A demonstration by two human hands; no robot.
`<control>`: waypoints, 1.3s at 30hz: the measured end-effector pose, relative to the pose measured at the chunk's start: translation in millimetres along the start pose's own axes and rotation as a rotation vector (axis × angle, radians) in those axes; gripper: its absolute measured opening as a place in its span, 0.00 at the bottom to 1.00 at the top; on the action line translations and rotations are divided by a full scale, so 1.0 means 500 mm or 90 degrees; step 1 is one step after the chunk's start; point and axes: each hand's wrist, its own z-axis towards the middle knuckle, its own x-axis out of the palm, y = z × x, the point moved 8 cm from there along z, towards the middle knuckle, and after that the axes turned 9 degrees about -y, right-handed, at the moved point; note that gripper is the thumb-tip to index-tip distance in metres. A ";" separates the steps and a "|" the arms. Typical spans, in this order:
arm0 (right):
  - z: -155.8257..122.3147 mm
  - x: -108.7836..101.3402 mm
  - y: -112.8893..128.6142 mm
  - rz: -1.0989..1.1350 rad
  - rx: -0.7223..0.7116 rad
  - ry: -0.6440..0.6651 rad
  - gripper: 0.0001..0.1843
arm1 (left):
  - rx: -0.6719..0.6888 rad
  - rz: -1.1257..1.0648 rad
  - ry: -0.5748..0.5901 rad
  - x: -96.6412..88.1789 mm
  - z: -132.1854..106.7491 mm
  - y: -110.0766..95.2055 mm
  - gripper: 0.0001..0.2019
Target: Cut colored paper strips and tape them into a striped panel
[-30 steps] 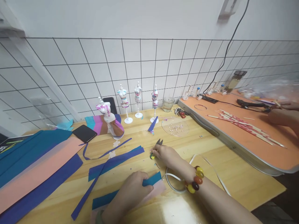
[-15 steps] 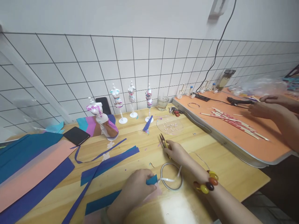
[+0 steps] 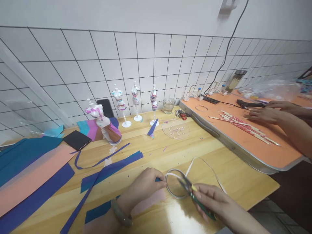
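Note:
My left hand (image 3: 142,188) is closed in a pinch on the end of a teal paper strip (image 3: 101,210) that lies over a pink sheet (image 3: 148,204) on the wooden table (image 3: 234,177). A white ribbon (image 3: 195,164) looped into a ring (image 3: 174,188) runs to the same fingertips. My right hand (image 3: 212,200) grips small green-handled snips (image 3: 192,193), blades pointing at the ring. A green bangle sits on my left wrist.
Purple paper strips (image 3: 109,169), large teal, peach and purple sheets (image 3: 29,175), a black phone (image 3: 76,139), several small dress-form figures (image 3: 135,97), a clear dish of beads (image 3: 175,129) and a glass (image 3: 168,105) lie farther back. Another person's hands (image 3: 265,112) work at the orange table (image 3: 243,139), right.
My right hand lifted the snips from mid-table and brought them back toward me, beside the ribbon ring. My left hand kept its pinch on the teal strip. The view shifted slightly.

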 end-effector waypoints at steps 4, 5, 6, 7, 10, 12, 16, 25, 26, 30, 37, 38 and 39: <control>-0.025 0.056 -0.050 0.032 0.070 0.046 0.27 | -0.002 -0.037 0.036 0.006 0.010 0.003 0.14; -0.024 0.066 -0.064 0.047 0.080 0.047 0.28 | -0.002 -0.045 0.042 0.007 0.011 0.002 0.15; -0.021 0.074 -0.079 0.060 0.091 0.050 0.29 | -0.001 -0.051 0.046 0.008 0.012 0.001 0.16; -0.018 0.081 -0.094 0.073 0.102 0.054 0.30 | -0.001 -0.056 0.050 0.009 0.013 0.000 0.17; -0.007 0.090 -0.134 0.091 0.132 0.037 0.36 | 0.000 -0.067 0.060 0.011 0.016 -0.002 0.18; 0.000 0.091 -0.148 0.103 0.141 0.014 0.37 | 0.000 -0.075 0.066 0.013 0.019 -0.002 0.18; 0.010 0.102 -0.155 0.151 0.147 0.005 0.34 | -0.004 -0.100 0.075 0.015 0.025 0.002 0.17; 0.019 0.116 -0.176 0.215 0.208 -0.022 0.39 | -0.016 -0.172 0.115 0.024 0.030 0.008 0.17; 0.020 0.119 -0.172 0.215 0.205 -0.017 0.39 | -0.015 -0.177 0.116 0.024 0.030 0.008 0.17; 0.023 0.130 -0.159 0.216 0.195 -0.007 0.39 | -0.016 -0.184 0.111 0.026 0.031 0.013 0.16; 0.032 0.144 -0.165 0.265 0.199 -0.030 0.37 | -0.024 -0.184 0.099 0.030 0.035 0.029 0.17; 0.034 0.147 -0.167 0.268 0.194 -0.030 0.37 | -0.026 -0.183 0.097 0.031 0.037 0.030 0.17; 0.036 0.149 -0.169 0.270 0.188 -0.030 0.36 | -0.028 -0.182 0.095 0.031 0.038 0.031 0.17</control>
